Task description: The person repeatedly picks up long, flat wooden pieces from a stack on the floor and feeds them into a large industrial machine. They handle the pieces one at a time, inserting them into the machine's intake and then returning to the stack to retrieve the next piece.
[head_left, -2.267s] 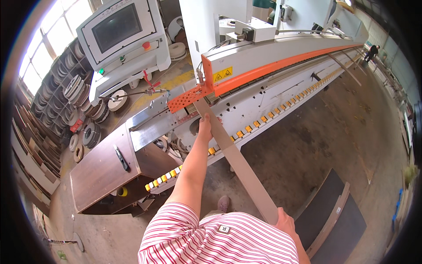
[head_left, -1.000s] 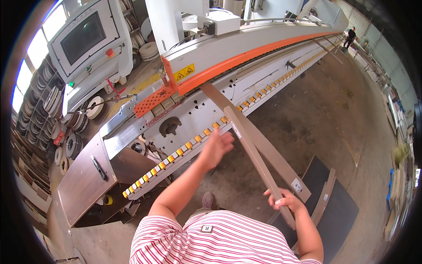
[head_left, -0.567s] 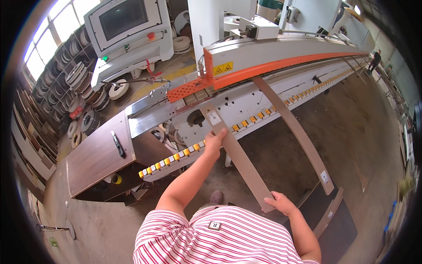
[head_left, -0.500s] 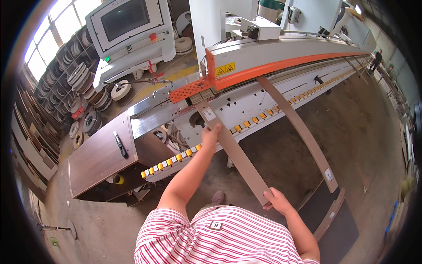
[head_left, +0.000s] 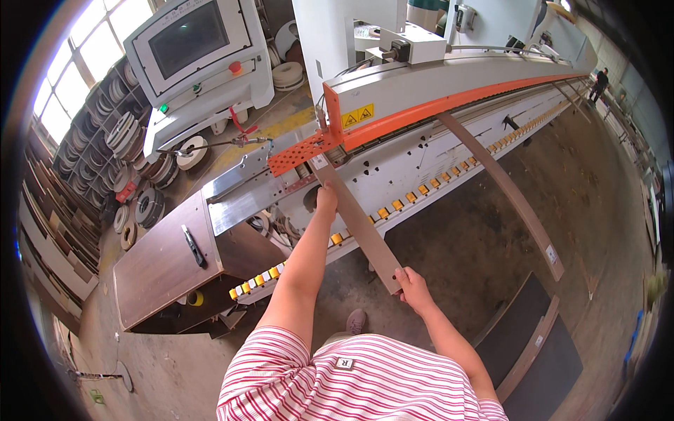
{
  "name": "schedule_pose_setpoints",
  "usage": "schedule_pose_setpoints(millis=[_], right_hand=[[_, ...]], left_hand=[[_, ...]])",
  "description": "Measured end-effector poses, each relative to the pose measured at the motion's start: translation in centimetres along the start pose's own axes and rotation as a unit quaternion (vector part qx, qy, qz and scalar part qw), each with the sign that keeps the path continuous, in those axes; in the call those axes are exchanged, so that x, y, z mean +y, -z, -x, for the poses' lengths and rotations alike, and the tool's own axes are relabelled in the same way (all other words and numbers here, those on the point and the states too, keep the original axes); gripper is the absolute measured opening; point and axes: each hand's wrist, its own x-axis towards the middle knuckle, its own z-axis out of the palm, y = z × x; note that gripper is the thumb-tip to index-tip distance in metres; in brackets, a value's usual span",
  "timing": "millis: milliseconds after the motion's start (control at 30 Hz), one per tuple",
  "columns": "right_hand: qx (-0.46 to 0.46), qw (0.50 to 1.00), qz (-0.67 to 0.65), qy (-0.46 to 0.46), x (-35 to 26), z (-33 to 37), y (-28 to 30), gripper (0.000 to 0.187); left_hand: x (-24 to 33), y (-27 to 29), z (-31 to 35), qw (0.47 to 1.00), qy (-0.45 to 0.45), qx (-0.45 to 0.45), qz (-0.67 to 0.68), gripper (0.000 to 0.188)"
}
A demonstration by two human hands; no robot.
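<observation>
A long, narrow brown board (head_left: 359,228) lies across the roller-edged rail of a long machine (head_left: 449,77), its far end, with a white label, at the orange perforated guard (head_left: 303,156). My left hand (head_left: 327,199) is closed around the board's left edge near that end. At the near end, my right hand (head_left: 414,287) grips the corner, thumb on top. A second brown strip (head_left: 509,186) sticks out from the machine farther right, its outer end labelled and touched by no hand.
A brown cabinet (head_left: 165,270) at left carries a utility knife (head_left: 193,245). Behind it stands a control console (head_left: 189,42) beside racks of edge-band rolls (head_left: 123,133). Dark panels (head_left: 544,365) with a brown strip on them lie low at right. A distant person (head_left: 600,84) stands beyond the machine.
Both hands have pushed the held board farther in toward the orange guard. The second strip has travelled right along the machine.
</observation>
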Motion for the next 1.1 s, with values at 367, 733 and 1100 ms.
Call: schedule_pose_setpoints(millis=[367,733,1100], right_hand=[[-0.029,0.999,-0.010,-0.009,0.7,-2.5,0.0,0.046],[-0.001,0.999,-0.046,-0.027,-0.5,-4.7,4.8,0.041],[0.331,0.933,-0.127,-0.058,6.0,0.7,13.6,0.045]], left_hand=[[-0.6,-0.9,-4.0,0.976,-0.101,0.104,-0.164,0.064],[0.6,-6.4,-4.4,0.953,-0.184,0.120,-0.209,0.056],[-3.8,-13.1,-12.5,0.828,-0.492,-0.008,-0.267,0.020]])
